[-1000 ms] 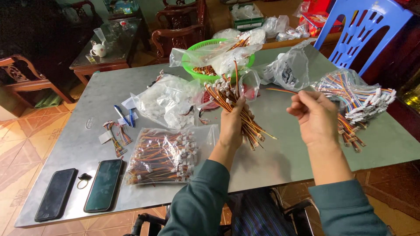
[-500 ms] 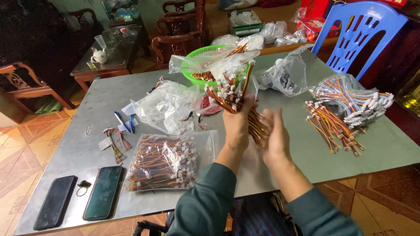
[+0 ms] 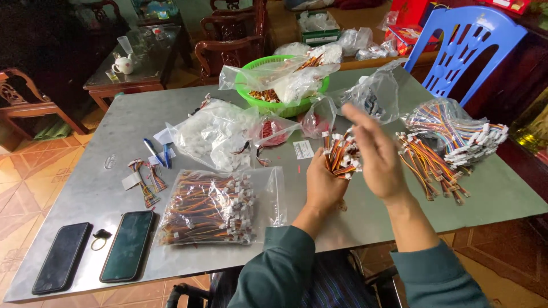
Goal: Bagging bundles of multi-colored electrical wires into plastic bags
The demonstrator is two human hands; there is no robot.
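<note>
Bundle (image 3: 341, 157) of orange, white-tipped wires

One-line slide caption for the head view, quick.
Left hand grips wire bundle; open right hand beside it, above metal table.

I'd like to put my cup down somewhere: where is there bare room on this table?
Bare metal shows at the far-left corner of the table, beyond the pens, and on the near-right edge below the loose cables. The middle is crowded: plastic bags, green basket, bagged cables and phones.
</note>
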